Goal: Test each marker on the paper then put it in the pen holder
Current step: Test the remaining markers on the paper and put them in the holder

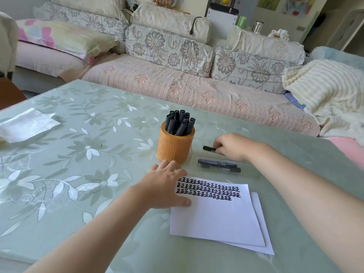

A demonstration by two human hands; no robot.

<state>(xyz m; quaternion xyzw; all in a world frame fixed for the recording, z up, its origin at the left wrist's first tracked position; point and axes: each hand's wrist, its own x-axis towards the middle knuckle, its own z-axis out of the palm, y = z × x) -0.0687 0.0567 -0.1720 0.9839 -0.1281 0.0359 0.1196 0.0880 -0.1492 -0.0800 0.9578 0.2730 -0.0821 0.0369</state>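
Observation:
An orange pen holder (pixel 174 147) stands mid-table, filled with several black markers (pixel 180 122). Right of it my right hand (pixel 233 145) curls its fingers round a black marker (pixel 209 148) lying on the table. Two more black markers (pixel 218 166) lie side by side just nearer to me. A white paper (pixel 214 217) with rows of black test marks lies in front, on top of a second sheet. My left hand (pixel 166 186) rests flat with spread fingers on the paper's upper left corner.
The table (pixel 78 154) has a pale green floral cover. A white tissue (pixel 27 125) lies at the far left. A sofa (pixel 177 81) with cushions and a cream blanket (pixel 325 89) runs behind the table's far edge.

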